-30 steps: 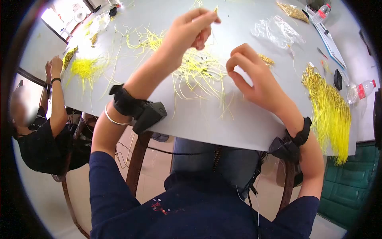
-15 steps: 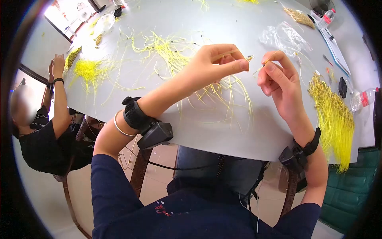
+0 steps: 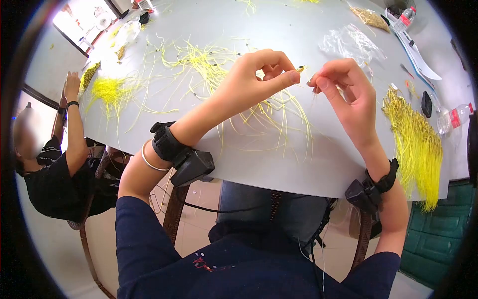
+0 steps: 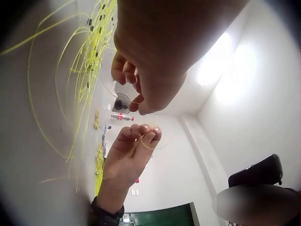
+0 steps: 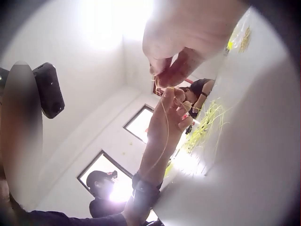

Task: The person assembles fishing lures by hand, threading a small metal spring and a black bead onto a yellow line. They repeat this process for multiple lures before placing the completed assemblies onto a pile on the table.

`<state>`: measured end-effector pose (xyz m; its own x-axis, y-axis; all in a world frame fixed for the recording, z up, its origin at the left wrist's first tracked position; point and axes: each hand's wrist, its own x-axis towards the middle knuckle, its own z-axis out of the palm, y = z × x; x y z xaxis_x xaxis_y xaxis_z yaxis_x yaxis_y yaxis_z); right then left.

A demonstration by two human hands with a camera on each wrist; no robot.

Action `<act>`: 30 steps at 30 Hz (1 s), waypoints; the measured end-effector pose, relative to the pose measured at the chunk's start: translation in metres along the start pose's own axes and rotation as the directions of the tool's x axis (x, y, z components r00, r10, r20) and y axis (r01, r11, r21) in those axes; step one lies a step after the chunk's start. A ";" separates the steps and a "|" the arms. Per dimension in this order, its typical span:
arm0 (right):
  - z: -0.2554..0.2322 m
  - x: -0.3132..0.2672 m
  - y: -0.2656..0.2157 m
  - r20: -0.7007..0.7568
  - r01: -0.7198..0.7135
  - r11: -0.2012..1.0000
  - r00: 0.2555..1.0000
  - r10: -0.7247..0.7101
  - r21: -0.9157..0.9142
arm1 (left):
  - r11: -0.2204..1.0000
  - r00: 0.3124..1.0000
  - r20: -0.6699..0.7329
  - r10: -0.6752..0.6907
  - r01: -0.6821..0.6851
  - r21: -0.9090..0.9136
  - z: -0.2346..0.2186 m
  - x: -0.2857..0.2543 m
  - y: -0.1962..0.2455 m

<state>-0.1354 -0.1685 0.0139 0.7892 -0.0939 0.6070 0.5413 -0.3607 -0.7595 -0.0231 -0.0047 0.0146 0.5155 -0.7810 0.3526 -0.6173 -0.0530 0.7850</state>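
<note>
In the head view the left hand (image 3: 259, 74) pinches a small gold coiled piece (image 3: 300, 69) between thumb and forefinger. Just to its right, the right hand (image 3: 348, 97) has thumb and forefinger pinched together on a thin yellow strand, which shows as a loop (image 4: 146, 146) in the left wrist view. A small gap separates the two hands in the head view. From the left hand (image 5: 164, 117) in the right wrist view, a pale strand (image 5: 165, 136) trails down along the wrist. Below and left of the hands lie loose yellow strands (image 3: 206, 67) with small dark tips.
On the grey table (image 3: 279, 174), a yellow bundle with gold tops (image 3: 423, 144) lies at the right, near a bottle (image 3: 455, 118). Clear plastic bags (image 3: 351, 45) and a bag of gold pieces (image 3: 370, 19) lie behind. Another person (image 3: 55, 169) sits at the left beside more yellow strands (image 3: 109, 92).
The left hand has come down and right from the far side since the first frame. The right hand moved right, then slightly left, its fingers now pinched on a strand.
</note>
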 end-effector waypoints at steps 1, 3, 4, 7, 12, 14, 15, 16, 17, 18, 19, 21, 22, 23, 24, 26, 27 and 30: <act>-0.001 0.001 -0.001 -0.002 0.000 1.000 1.000 0.000 0.000 | 1.000 1.000 0.010 -0.012 0.012 -0.006 0.000 0.000 0.002; -0.002 0.002 -0.002 -0.066 0.069 0.988 0.995 -0.078 -0.139 | 1.000 0.999 0.023 -0.023 0.023 -0.013 0.000 -0.001 0.003; -0.003 0.003 -0.002 -0.068 0.067 0.988 0.995 -0.077 -0.140 | 0.999 0.999 0.039 -0.033 0.034 -0.023 0.000 -0.001 0.003; -0.005 0.004 0.001 -0.045 0.148 0.960 0.986 -0.163 -0.237 | 0.997 0.995 0.085 -0.051 0.055 -0.046 0.000 -0.002 0.004; -0.005 0.004 -0.001 0.000 0.222 0.885 0.970 -0.243 -0.409 | 0.995 0.983 0.172 -0.061 0.074 -0.069 0.001 -0.003 0.007; -0.005 0.004 -0.001 0.007 0.227 0.883 0.969 -0.246 -0.410 | 0.996 0.982 0.179 -0.060 0.072 -0.061 0.001 -0.002 0.005; -0.005 0.004 -0.002 0.016 0.233 0.882 0.968 -0.249 -0.409 | 0.995 0.982 0.182 -0.060 0.072 -0.062 0.001 -0.003 0.005; -0.006 0.004 -0.001 0.015 0.232 0.882 0.969 -0.248 -0.410 | 0.996 0.981 0.181 -0.066 0.077 -0.052 0.001 -0.003 0.005; -0.006 0.004 -0.001 0.022 0.237 0.877 0.968 -0.251 -0.418 | 0.996 0.981 0.179 -0.073 0.082 -0.041 0.001 -0.003 0.005; -0.006 0.004 0.000 0.029 0.243 0.872 0.967 -0.255 -0.426 | 0.996 0.981 0.178 -0.072 0.081 -0.041 0.001 -0.003 0.005; -0.007 0.004 0.000 0.029 0.243 0.872 0.966 -0.255 -0.426 | 0.995 0.981 0.182 -0.074 0.084 -0.047 0.001 -0.002 0.005; -0.007 0.004 0.000 0.043 0.248 0.863 0.966 -0.255 -0.441 | 0.995 0.979 0.188 -0.077 0.089 -0.053 0.001 -0.003 0.005; -0.007 0.004 0.000 0.043 0.245 0.863 0.967 -0.253 -0.441 | 0.995 0.976 0.206 -0.069 0.083 -0.060 0.001 -0.003 0.006; -0.007 0.005 -0.001 0.041 0.260 0.854 0.962 -0.271 -0.450 | 0.995 0.973 0.224 -0.062 0.079 -0.068 0.001 -0.004 0.006; -0.007 0.005 -0.001 0.039 0.275 0.845 0.956 -0.290 -0.460 | 0.994 0.972 0.225 -0.065 0.083 -0.071 0.002 -0.004 0.007; -0.007 0.005 -0.001 0.046 0.276 0.842 0.956 -0.289 -0.463 | 0.997 0.969 0.243 -0.041 0.057 -0.060 0.002 -0.004 0.007; -0.007 0.005 -0.001 0.051 0.282 0.838 0.955 -0.292 -0.467 | 0.996 0.969 0.242 -0.042 0.059 -0.060 0.002 -0.004 0.006; -0.006 0.004 0.000 0.046 0.268 0.856 0.960 -0.277 -0.442 | 0.997 0.977 0.212 -0.033 0.047 -0.064 0.001 -0.003 0.003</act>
<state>-0.1339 -0.1746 0.0175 0.6210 0.0525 0.7821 0.5468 -0.7439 -0.3842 -0.0271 -0.0028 0.0158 0.3977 -0.8929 0.2111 -0.5532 -0.0499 0.8315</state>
